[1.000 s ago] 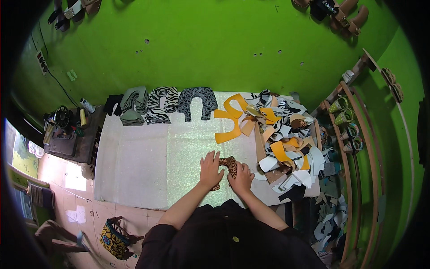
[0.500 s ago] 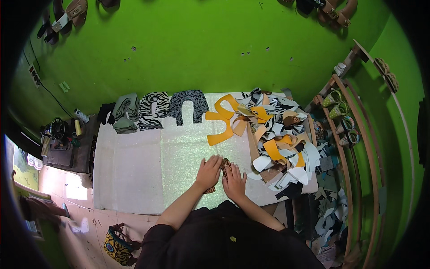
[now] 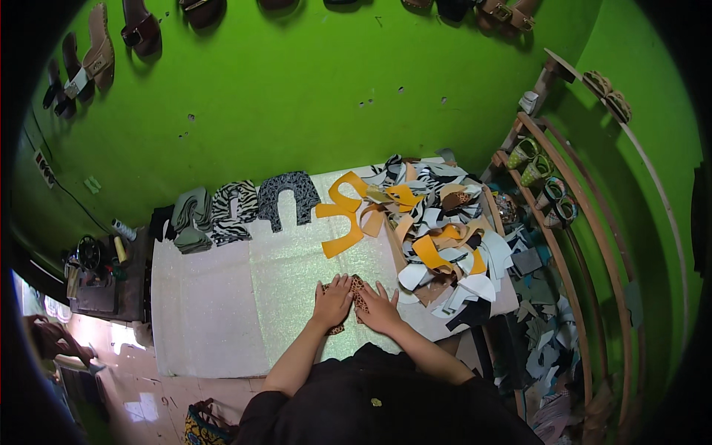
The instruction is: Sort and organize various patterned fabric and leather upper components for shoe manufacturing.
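Leopard-print material point(image 3: 358, 285) lies on the pale table near its front edge, largely covered by my two hands. My left hand point(image 3: 333, 304) rests flat on its left part, fingers stretched out. On its right part lies my right hand point(image 3: 378, 308), palm down with the fingers spread. Parts of the print show between the hands and below the left one; whether it is one piece or two I cannot tell. Beyond the hands are curved yellow-orange cut pieces point(image 3: 342, 242).
Along the table's point(image 3: 204, 304) back edge sit stacks of grey-green pieces point(image 3: 193, 210), zebra-print pieces point(image 3: 235, 211) and dark patterned arches point(image 3: 288, 199). A heap of offcuts point(image 3: 437, 245) fills the right side. Left stands a sewing machine point(image 3: 90, 254); right, a wooden rack point(image 3: 586, 200) with sandals.
My hands have moved apart on the leopard-print material, the right one's fingers now spreading wider. More print shows between and below them. The whole view has shifted.
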A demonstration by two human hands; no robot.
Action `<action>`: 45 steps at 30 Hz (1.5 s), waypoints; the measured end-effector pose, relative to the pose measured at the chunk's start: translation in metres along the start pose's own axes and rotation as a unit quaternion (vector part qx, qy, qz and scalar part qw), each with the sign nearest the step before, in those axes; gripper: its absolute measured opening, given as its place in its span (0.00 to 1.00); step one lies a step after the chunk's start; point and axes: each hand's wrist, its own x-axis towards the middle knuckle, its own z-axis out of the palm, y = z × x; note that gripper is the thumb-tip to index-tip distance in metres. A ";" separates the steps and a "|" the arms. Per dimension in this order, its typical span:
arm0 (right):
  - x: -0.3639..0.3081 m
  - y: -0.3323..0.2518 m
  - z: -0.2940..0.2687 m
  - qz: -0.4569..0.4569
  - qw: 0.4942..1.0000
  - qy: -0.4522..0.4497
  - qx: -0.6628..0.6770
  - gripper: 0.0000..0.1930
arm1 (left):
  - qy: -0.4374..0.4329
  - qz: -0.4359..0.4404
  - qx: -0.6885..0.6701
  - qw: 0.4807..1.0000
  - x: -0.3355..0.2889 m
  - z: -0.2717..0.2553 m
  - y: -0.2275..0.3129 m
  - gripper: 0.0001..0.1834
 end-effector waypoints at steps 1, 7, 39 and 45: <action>-0.002 0.004 -0.011 -0.032 0.998 0.048 0.030 0.25 | -0.016 -0.016 -0.042 0.999 0.003 -0.006 0.005 0.25; -0.017 0.002 -0.105 -0.031 0.935 0.201 0.292 0.09 | 0.211 -0.024 -0.161 0.964 -0.012 -0.025 0.017 0.08; 0.050 -0.019 -0.153 0.048 0.802 0.197 0.561 0.14 | 0.406 -0.005 -0.281 0.870 0.001 -0.120 0.067 0.16; 0.025 -0.048 -0.110 -0.051 0.757 0.119 0.641 0.11 | 0.241 -0.125 -0.484 0.832 -0.004 -0.111 0.041 0.13</action>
